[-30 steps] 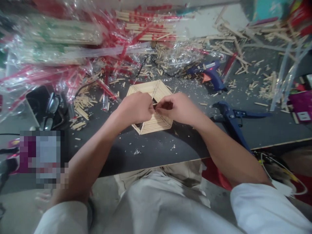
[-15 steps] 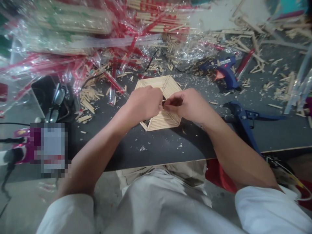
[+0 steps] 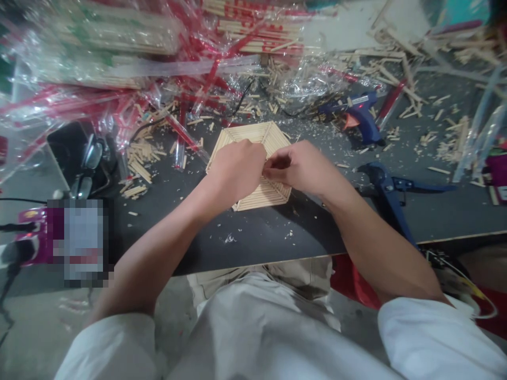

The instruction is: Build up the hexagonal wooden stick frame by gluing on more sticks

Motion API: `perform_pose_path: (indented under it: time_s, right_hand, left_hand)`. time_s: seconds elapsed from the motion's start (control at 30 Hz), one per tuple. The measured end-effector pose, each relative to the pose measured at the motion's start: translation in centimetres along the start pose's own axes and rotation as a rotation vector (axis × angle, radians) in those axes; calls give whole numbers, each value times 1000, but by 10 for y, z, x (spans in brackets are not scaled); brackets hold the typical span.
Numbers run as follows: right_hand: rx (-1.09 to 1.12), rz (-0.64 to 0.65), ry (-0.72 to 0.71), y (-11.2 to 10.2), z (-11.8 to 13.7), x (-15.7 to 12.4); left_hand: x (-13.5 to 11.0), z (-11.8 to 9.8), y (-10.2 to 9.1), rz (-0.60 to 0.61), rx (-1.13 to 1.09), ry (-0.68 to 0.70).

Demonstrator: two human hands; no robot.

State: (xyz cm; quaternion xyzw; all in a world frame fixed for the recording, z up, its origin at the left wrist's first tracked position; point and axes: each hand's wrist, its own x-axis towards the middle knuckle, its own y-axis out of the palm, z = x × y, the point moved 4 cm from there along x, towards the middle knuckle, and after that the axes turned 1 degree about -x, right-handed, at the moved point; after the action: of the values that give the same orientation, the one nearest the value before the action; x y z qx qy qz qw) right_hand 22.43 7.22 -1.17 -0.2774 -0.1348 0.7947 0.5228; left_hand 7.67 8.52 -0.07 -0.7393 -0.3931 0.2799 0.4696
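A six-sided panel of pale wooden sticks (image 3: 263, 199), laid in wedge-shaped rows, rests on the dark tabletop. Over its left half, my left hand (image 3: 241, 168) is closed, back of the hand up, its fingertips mostly hidden near the panel's centre. From the right, my right hand (image 3: 295, 166) reaches the same spot with thumb and fingers pinched together. Whatever lies between those fingertips is too small to make out. Both hands nearly meet above the middle of the panel.
Right of the panel lie a blue glue gun (image 3: 364, 119) and a blue hand cutter (image 3: 390, 192). Offcuts (image 3: 144, 161) and plastic-wrapped stick bundles (image 3: 119, 37) crowd the back and left. Eyeglasses (image 3: 89, 163) and a purple power strip (image 3: 34, 232) sit at the left.
The view has shifted slightly. My left hand has turned a little and the panel's left corner shows more. The two hands stay together over the panel's centre.
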Motion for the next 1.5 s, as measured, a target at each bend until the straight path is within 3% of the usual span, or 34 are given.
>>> perform_pose_path:
  time_s: [0.13, 0.67, 0.87, 1.0, 1.13, 1.33, 1.5]
  right_hand:
    - [-17, 1, -16, 0, 0, 1]
    - [-45, 44, 5, 2, 2, 3]
    - [-66, 24, -52, 1, 9, 1]
    - [-97, 41, -21, 1, 12, 0]
    - [-120, 41, 21, 1, 14, 1]
    - [-116, 39, 44, 0, 15, 1]
    - [-89, 33, 15, 1, 11, 2]
  left_hand:
    - [-2, 4, 4, -79, 24, 40]
    - [-3, 4, 6, -74, 7, 20]
    - [-2, -9, -2, 36, 110, -98]
    - [-4, -21, -11, 156, 183, -184]
    - [-7, -27, -14, 178, 228, -198]
    - [-6, -11, -7, 68, 208, -125]
    - [-7, 7, -5, 59, -16, -73]
